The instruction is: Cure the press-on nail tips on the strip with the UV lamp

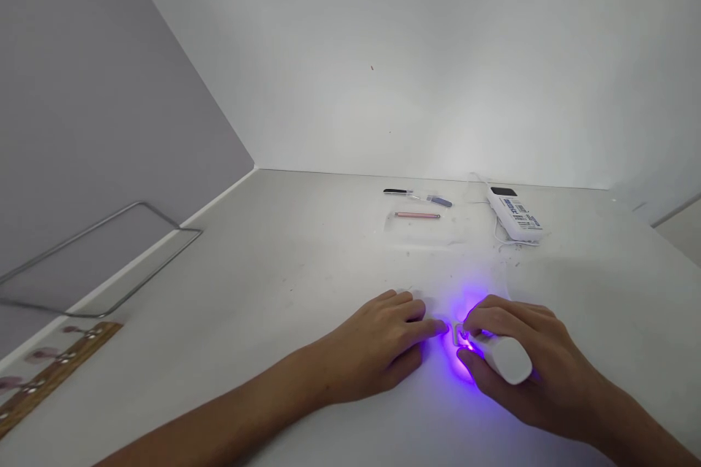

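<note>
My right hand (526, 350) is closed around a small white UV lamp (510, 359), its lit end pointing down at the table. Violet light spreads over the surface beneath it and onto my fingertips. In the glow lies a small pale piece with a frame-like outline (456, 334), partly hidden by the lamp and fingers; its kind I cannot make out. My left hand (386, 339) rests palm down on the table just left of it. Its index finger stretches out to the edge of the piece, other fingers bent and apart; nothing shows in it.
Toward the back of the white table (263, 270) lie a pink pen-like tool (417, 215), a black-handled tool (395, 191) and a small packet (439, 201). Behind my right hand sits a white corded device (515, 215). A metal wire frame (158, 263) and a wooden strip (60, 372) are at left.
</note>
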Demonstrator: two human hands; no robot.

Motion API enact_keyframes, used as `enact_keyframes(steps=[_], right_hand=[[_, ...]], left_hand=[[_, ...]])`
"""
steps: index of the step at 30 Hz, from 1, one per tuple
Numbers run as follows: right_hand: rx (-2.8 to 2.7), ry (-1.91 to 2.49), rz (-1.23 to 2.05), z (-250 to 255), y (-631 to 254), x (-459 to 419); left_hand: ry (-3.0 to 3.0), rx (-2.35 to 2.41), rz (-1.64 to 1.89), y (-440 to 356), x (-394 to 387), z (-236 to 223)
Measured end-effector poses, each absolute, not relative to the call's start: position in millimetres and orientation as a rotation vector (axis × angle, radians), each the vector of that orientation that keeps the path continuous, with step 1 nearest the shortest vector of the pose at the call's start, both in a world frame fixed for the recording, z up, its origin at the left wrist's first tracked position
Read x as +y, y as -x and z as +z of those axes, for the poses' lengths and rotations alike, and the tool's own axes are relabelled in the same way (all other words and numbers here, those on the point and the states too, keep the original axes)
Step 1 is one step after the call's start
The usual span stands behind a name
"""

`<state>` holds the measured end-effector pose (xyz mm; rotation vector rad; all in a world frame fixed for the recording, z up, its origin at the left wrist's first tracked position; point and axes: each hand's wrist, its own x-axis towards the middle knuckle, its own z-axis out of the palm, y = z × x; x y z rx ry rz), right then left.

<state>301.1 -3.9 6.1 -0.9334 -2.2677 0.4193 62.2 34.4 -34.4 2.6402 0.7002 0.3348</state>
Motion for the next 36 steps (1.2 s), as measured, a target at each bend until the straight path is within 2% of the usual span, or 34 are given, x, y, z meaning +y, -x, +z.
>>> enact_keyframes(steps=[36], right_hand=[[-2.299,0.936,0.378,6.4,-302.4,-4.0]], left_hand=[[-2.662,0.701,0.339,-62.2,33.9,-32.7]])
